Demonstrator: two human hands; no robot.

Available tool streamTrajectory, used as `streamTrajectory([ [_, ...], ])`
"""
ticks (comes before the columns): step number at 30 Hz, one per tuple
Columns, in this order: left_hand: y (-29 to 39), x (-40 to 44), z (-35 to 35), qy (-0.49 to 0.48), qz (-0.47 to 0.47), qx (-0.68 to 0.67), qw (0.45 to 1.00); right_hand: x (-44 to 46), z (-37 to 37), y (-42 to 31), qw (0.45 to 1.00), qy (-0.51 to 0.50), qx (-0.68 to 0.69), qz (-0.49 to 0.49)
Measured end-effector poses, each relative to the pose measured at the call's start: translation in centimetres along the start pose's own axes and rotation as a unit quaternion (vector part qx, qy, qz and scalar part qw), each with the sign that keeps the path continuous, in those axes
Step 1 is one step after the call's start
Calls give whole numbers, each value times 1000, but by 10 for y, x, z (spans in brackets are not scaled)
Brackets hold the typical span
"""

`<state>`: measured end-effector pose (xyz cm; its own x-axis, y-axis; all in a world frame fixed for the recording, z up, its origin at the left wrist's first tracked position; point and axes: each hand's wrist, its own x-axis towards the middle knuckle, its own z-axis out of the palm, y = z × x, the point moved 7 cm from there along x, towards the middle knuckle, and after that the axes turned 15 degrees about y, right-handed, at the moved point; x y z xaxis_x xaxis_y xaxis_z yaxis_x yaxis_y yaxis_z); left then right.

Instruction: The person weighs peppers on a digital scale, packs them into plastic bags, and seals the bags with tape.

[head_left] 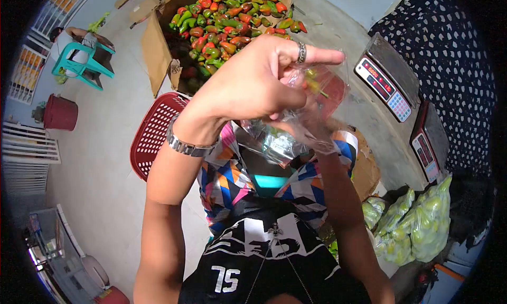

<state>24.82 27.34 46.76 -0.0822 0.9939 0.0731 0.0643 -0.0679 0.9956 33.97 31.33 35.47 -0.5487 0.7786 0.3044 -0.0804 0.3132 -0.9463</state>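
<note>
My left hand (259,79), with a ring and a metal watch at the wrist, is raised in front of my lap. Its index finger points out to the right while the other fingers curl closed on a clear plastic bag (280,143). Behind and below it, my right hand (311,125) is against the same bag; plastic and blur hide its fingers. A pepper shows through the film near the fingertips, but I cannot tell whether it is inside the bag. Beyond my hands, red and green peppers (227,26) fill a cardboard box (155,53).
A red perforated basket (156,132) stands left of my knees. Two digital scales (381,85) sit at the right, beside dark patterned cloth (459,82). Filled bags of green produce (430,219) lie at lower right. A person sits on a teal chair (79,61) far left.
</note>
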Motion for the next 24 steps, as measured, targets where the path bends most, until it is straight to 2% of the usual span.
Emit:
streamTrajectory([
  [1,2,3,-2,2,30,17,999,3,-1,1,996,0,-49,-71],
  [3,1,5,-4,-5,35,26,999,9,1,30,985,-24,111,127],
  [4,0,3,-5,0,27,27,999,13,2,40,986,-42,109,120],
  [6,-4,3,-9,-3,22,20,1000,18,10,39,966,-78,216,119],
  [7,-10,6,-12,-13,27,13,999,20,19,32,934,-93,323,125],
  [9,-20,9,-18,-29,43,3,999,21,23,13,940,-103,317,67],
  [10,-24,11,-21,-35,55,1,998,21,22,-3,975,-97,202,4],
  [11,-29,12,-22,-43,66,-2,997,21,22,9,977,-101,187,0],
  [13,-33,15,-29,-5,92,-54,994,21,22,32,982,-108,156,-8],
  [14,-35,16,-39,20,108,-99,989,19,18,35,989,-88,104,-50],
  [16,-38,15,-59,63,148,-184,970,21,24,21,963,-70,254,63],
  [17,-45,13,-73,77,143,-278,947,21,26,13,936,-53,328,114],
  [18,-64,12,-88,89,179,-305,931,34,24,27,915,-123,361,133],
  [19,-83,12,-93,102,164,-273,942,35,26,25,908,-144,363,155],
  [20,-96,9,-81,74,133,-265,952,36,27,24,900,-164,364,176],
  [21,-109,4,-66,47,102,-256,960,40,26,27,940,-138,284,125],
  [22,-134,0,-53,3,15,-181,983,42,27,27,970,-112,202,75],
  [24,-161,-4,-34,1,6,-105,994,38,35,13,971,-141,189,46],
])
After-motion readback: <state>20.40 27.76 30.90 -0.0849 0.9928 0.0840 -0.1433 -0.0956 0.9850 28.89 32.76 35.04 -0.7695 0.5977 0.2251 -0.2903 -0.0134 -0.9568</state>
